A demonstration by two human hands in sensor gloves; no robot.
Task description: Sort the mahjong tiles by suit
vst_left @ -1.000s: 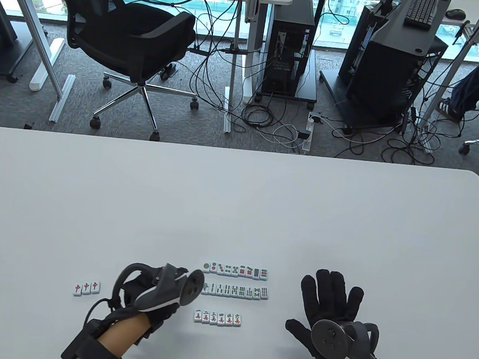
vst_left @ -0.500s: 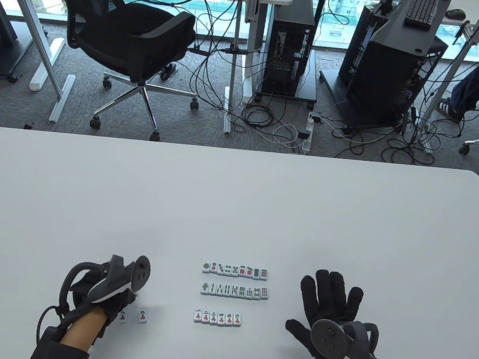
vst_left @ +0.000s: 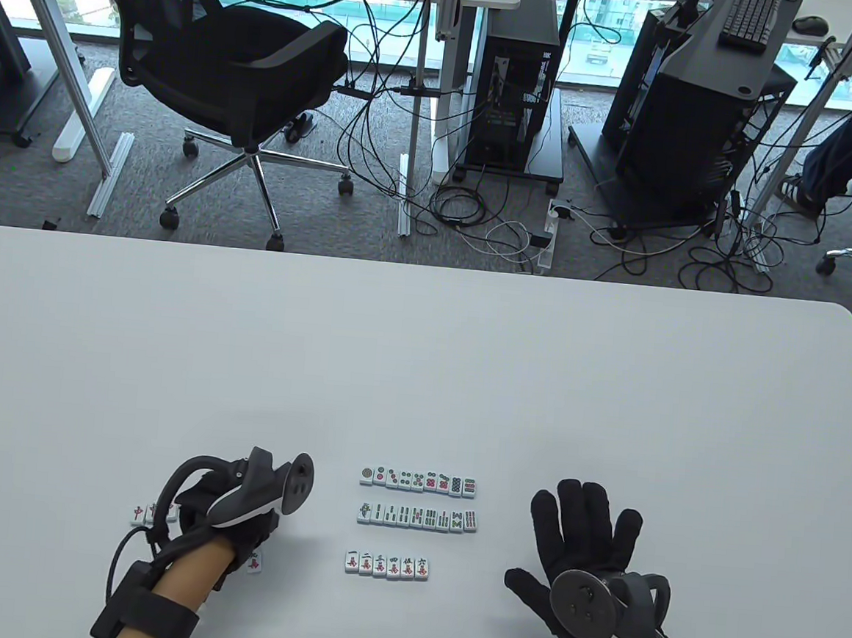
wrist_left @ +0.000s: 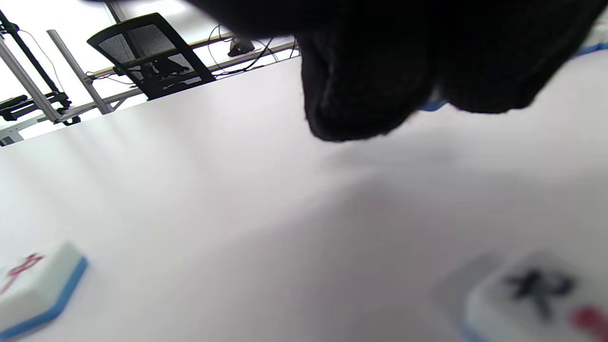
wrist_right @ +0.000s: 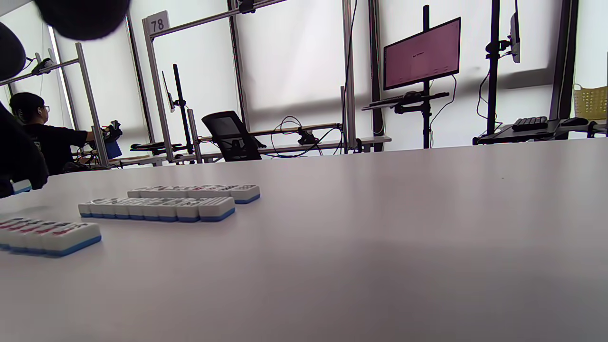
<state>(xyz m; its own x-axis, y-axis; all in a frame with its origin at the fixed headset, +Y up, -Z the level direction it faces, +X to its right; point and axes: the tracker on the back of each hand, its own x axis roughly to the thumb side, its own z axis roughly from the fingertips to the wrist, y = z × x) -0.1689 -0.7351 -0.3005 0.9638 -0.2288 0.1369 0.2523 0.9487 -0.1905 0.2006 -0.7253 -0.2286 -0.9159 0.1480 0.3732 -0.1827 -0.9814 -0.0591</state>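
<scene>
Table view: my left hand point(vst_left: 234, 514) hovers over loose character tiles point(vst_left: 253, 562), grip hidden, I cannot tell; right hand point(vst_left: 584, 552) rests flat, fingers spread. Next I extend the character row point(vst_left: 386, 565).

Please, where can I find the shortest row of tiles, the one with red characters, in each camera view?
Table view: the character row lies nearest the person, below the two longer rows.
Left wrist view: not in it.
Right wrist view: the row lies at the left edge, in front.
Shared landmark: the bamboo row just behind it.
</scene>
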